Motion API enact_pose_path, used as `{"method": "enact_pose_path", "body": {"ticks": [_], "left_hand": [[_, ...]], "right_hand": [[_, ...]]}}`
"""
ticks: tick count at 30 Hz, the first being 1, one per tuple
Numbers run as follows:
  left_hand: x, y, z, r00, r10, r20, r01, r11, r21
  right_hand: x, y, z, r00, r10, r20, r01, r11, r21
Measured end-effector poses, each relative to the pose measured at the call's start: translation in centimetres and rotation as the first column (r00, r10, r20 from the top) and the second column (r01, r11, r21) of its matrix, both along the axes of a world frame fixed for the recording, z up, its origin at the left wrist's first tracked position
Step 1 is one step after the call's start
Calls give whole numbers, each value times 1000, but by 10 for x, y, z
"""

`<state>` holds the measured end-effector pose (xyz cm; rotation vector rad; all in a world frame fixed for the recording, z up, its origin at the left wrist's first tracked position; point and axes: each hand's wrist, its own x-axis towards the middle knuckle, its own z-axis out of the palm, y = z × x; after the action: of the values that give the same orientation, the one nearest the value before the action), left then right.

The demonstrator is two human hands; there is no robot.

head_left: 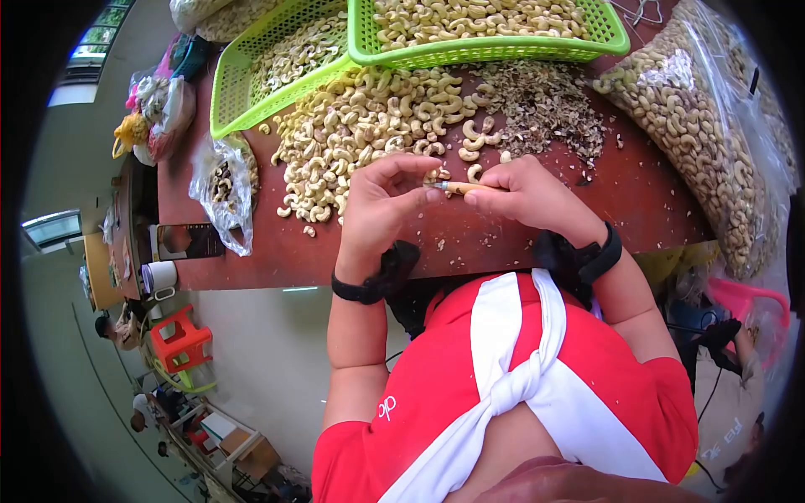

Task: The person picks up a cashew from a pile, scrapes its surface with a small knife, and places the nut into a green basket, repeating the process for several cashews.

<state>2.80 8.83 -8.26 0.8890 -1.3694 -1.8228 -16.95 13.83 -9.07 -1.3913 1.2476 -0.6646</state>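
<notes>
My left hand (376, 204) pinches a cashew (436, 175) between thumb and fingertips over the red tabletop (335, 258). Closed around the wooden handle of a small knife (464, 188) is my right hand (537, 194); its short blade points left and meets the cashew, partly hidden by my left fingertips. Just beyond my hands spreads a large pile of pale cashews (352, 126). A few loose cashews (471, 142) lie between that pile and a heap of brown skin flakes (553, 105).
Two green baskets, one left (222, 105) and one right (503, 52), hold cashews at the back. A bulging clear bag of cashews (696, 126) leans at the right. On the left are a small plastic bag (220, 189), a phone (191, 241) and a white mug (158, 277). Other people sit nearby.
</notes>
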Motion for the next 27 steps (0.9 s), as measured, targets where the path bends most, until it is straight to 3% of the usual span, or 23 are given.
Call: {"method": "enact_pose_path", "body": {"ticks": [7,11,13,19,22,27], "left_hand": [[3,-4,4,978,-72,194,48,991,125],[1,-5,5,976,-115,183,67,966,249],[-2,-5,3,991,-124,53,110,970,216],[-7,-9,0,995,-101,5,98,970,222],[-6,-12,-7,987,22,-161,36,938,345],[-12,-11,-8,974,150,-170,-73,918,391]], "right_hand": [[-3,-1,1,1000,-14,-7,14,999,43],[-4,0,3,999,-9,45,7,999,49],[-8,0,4,997,-56,61,51,996,70],[-11,-1,5,998,-58,37,57,997,45],[-16,-1,1,986,-128,110,115,986,117],[-19,1,-3,967,-176,183,152,979,139]]}}
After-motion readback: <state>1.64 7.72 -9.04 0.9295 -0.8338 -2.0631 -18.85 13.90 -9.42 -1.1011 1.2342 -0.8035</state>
